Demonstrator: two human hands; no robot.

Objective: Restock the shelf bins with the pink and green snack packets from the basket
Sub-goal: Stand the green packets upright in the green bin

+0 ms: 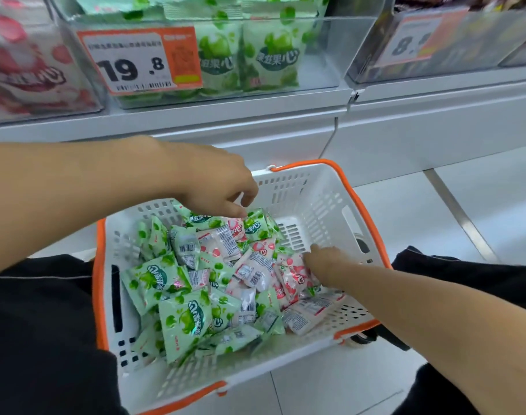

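A white basket (318, 196) with an orange rim sits on my lap, holding several green packets (182, 320) on its left and pink packets (249, 272) on its right. My left hand (209, 179) hovers over the far end of the pile, its fingers curled downward with the tips at a green packet (255, 227), gripping nothing that I can see. My right hand (326, 260) lies in the right side of the pile, fingers curled down around a pink packet (293, 278). On the shelf above stand a clear bin of green packets (330, 52) and a blurred bin of pink ones (31, 73).
An orange-and-white price label (139, 61) reading 19.8 covers the green bin's front left. Another clear bin (453, 46) with a price tag stands to the right. The white shelf ledge (255, 115) runs just beyond the basket. Pale floor tiles (435, 220) show on the right.
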